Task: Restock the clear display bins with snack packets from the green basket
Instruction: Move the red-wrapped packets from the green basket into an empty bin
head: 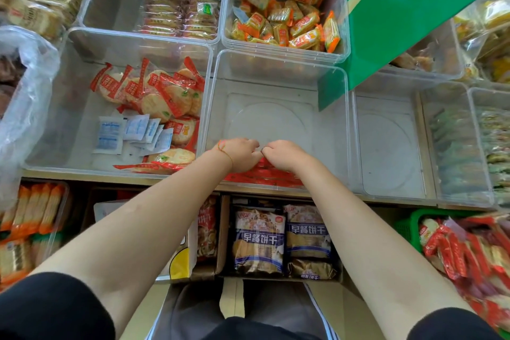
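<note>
Curled left hand and right hand on half-hidden red packets; grip unclear.

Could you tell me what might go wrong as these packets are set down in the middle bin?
Both hands, left hand and right hand, press red packets against the near wall of the clear bin; stacked on edge, they may topple once released. The green box leans over the bin's far corner and could slip in. The green basket sits low to the right, so reaching may snag the shelf edge.
</note>
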`<action>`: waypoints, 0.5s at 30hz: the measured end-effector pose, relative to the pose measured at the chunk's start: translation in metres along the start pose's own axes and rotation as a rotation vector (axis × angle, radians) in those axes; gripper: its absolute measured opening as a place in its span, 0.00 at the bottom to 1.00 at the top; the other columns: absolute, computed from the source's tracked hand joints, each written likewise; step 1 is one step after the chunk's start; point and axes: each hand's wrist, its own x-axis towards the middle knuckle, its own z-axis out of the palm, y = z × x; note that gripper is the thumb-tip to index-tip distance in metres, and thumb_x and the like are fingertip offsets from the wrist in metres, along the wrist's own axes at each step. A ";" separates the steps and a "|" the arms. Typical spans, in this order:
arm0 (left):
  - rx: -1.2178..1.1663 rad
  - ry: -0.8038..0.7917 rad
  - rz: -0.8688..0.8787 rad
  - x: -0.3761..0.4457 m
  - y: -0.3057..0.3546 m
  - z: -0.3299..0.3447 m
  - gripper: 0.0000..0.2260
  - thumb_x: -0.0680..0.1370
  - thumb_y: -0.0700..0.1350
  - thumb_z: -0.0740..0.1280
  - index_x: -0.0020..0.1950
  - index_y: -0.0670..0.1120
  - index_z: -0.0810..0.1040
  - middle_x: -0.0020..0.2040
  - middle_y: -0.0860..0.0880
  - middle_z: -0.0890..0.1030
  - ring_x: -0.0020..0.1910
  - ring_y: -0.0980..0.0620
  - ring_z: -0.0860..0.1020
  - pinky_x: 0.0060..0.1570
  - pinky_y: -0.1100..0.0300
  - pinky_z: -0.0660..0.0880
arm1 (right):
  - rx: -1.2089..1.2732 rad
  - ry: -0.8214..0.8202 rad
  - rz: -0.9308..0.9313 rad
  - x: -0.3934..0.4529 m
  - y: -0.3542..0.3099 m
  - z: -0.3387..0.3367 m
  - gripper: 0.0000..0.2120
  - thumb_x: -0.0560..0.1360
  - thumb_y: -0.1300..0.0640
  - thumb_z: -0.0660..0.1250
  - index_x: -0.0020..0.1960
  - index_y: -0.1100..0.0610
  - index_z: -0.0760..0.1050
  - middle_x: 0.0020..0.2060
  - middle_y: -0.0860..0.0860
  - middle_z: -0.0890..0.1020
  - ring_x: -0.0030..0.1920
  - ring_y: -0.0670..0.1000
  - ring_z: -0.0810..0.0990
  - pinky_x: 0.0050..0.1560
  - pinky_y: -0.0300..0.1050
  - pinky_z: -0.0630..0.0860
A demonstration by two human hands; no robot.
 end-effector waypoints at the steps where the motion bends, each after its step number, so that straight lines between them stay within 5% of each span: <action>1: 0.029 -0.003 -0.007 0.001 -0.002 -0.002 0.19 0.82 0.51 0.53 0.68 0.45 0.72 0.67 0.41 0.74 0.65 0.41 0.73 0.64 0.50 0.70 | -0.005 0.007 0.006 0.000 0.003 0.001 0.20 0.82 0.54 0.50 0.60 0.61 0.77 0.65 0.60 0.76 0.64 0.59 0.72 0.59 0.48 0.68; 9: 0.224 -0.039 -0.107 -0.003 0.006 -0.004 0.19 0.85 0.48 0.49 0.67 0.41 0.73 0.68 0.39 0.74 0.66 0.40 0.72 0.63 0.52 0.68 | 0.076 0.060 -0.019 -0.003 0.008 0.007 0.20 0.82 0.51 0.51 0.60 0.58 0.77 0.63 0.58 0.77 0.64 0.58 0.72 0.63 0.51 0.69; 15: 0.168 0.003 -0.071 -0.008 0.002 -0.003 0.16 0.85 0.44 0.49 0.64 0.39 0.70 0.64 0.39 0.73 0.62 0.37 0.73 0.60 0.44 0.72 | 0.158 0.060 -0.038 -0.005 0.013 0.003 0.19 0.81 0.46 0.53 0.64 0.53 0.75 0.64 0.52 0.77 0.63 0.54 0.74 0.60 0.49 0.70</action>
